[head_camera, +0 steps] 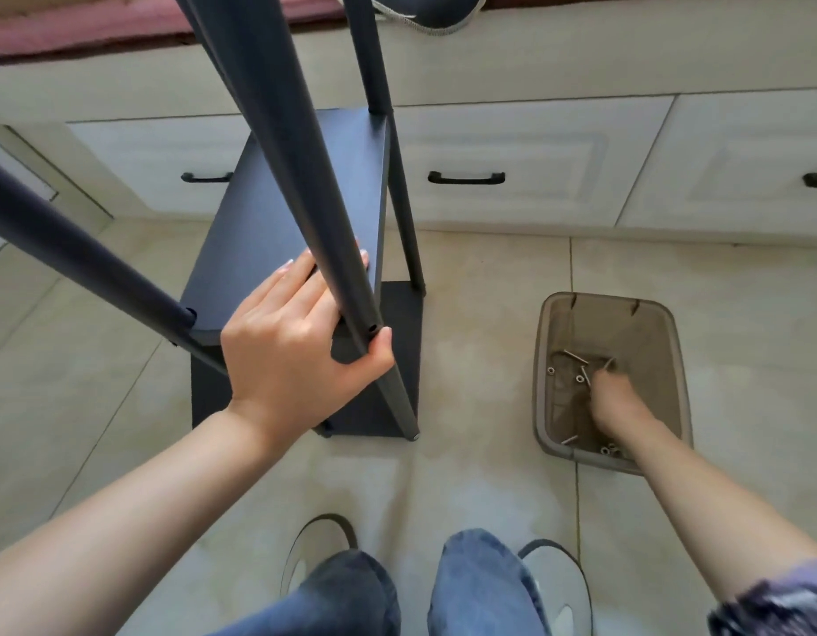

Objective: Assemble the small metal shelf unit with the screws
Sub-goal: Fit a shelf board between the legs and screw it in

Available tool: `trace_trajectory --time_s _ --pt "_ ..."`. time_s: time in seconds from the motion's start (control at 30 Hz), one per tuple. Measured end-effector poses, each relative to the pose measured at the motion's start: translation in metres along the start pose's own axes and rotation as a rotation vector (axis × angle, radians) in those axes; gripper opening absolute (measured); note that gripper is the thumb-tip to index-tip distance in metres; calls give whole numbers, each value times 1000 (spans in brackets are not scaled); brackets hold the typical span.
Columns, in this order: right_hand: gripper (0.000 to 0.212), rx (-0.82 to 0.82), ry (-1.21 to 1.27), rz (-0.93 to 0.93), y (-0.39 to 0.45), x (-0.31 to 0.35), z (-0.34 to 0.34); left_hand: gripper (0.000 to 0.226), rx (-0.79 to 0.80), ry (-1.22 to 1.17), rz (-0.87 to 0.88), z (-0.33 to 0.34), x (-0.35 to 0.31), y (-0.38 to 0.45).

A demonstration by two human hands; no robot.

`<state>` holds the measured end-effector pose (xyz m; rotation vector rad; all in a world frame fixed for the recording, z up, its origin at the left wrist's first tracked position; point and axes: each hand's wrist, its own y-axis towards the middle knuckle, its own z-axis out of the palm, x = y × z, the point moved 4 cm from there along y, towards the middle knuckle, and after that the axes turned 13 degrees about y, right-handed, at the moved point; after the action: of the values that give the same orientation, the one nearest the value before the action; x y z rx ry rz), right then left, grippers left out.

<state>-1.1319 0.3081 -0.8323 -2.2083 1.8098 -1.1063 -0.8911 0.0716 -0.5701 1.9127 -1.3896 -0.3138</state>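
Jeans-clad knees (443, 585) are facing the shelf unit (296, 231); left hand (296, 355) is gripping its near post, while right hand (613, 401), blurred, is reaching among screws (576, 358) in the tray (548, 314) rightward.

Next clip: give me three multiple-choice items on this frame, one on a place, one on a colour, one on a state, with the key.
1. Where are the loose screws?
A. In the bin on the floor
B. On the shelf board
C. In the drawer

2. What colour are the shelf posts?
A. White
B. Dark, near black
C. Red

3. What is the left hand doing?
A. Hanging idle
B. Turning a drawer handle
C. Holding a post, fingers on the shelf board

Key:
1 A: screws lie in the bin, where the right hand reaches.
2 B: the post is dark.
3 C: the left hand has its thumb hooked round the post, fingers on the board.
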Motion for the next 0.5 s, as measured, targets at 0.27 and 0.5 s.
trace_trajectory --time_s 0.27,0.5 --pt "34 -20 -41 17 6 4 1 44 11 0 1 1 -1 0" --pt "12 -47 -9 -131 -33 33 -23 39 28 -14 -4 0 0 1"
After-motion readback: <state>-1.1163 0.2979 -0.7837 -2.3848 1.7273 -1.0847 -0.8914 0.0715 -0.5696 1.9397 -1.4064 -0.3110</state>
